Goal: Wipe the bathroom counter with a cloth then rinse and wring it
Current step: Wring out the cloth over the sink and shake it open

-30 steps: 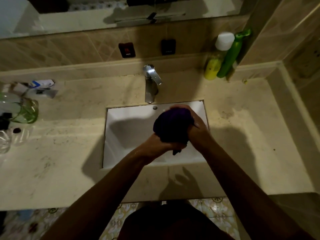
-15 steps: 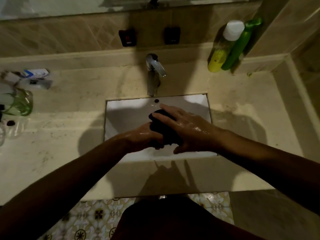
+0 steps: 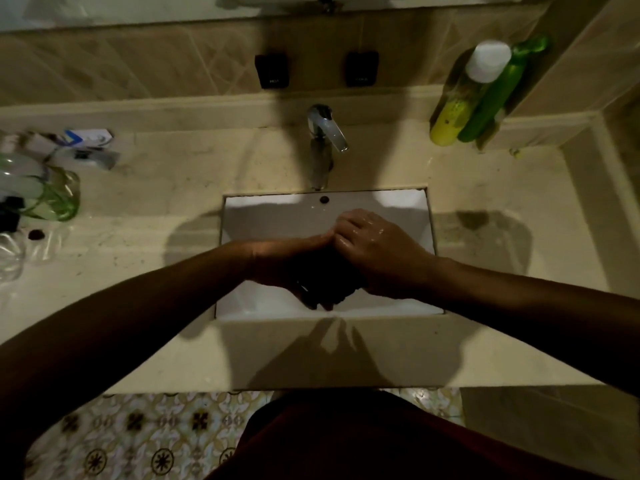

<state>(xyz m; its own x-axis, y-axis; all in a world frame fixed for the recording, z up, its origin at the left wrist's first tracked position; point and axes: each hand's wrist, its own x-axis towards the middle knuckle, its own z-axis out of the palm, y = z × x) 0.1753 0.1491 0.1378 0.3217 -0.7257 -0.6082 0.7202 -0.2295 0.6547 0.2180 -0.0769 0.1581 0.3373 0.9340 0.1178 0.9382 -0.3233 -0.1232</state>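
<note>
A dark purple cloth is bunched between both hands over the white sink basin. My left hand grips it from the left, my right hand closes over it from the right, wet and shiny. Most of the cloth is hidden by the fingers; a dark lump hangs below them. The chrome faucet stands behind the basin, and I see no water running from it. The beige stone counter surrounds the sink.
A yellow bottle with white cap and a green bottle stand at the back right corner. Glass jars and small tubes crowd the left of the counter. Two dark wall controls sit above the faucet. Patterned floor tiles lie below.
The cloth was lifted in a ball a second ago; both hands have lowered it into the basin and closed tighter around it, the right hand curling from flat to gripping.
</note>
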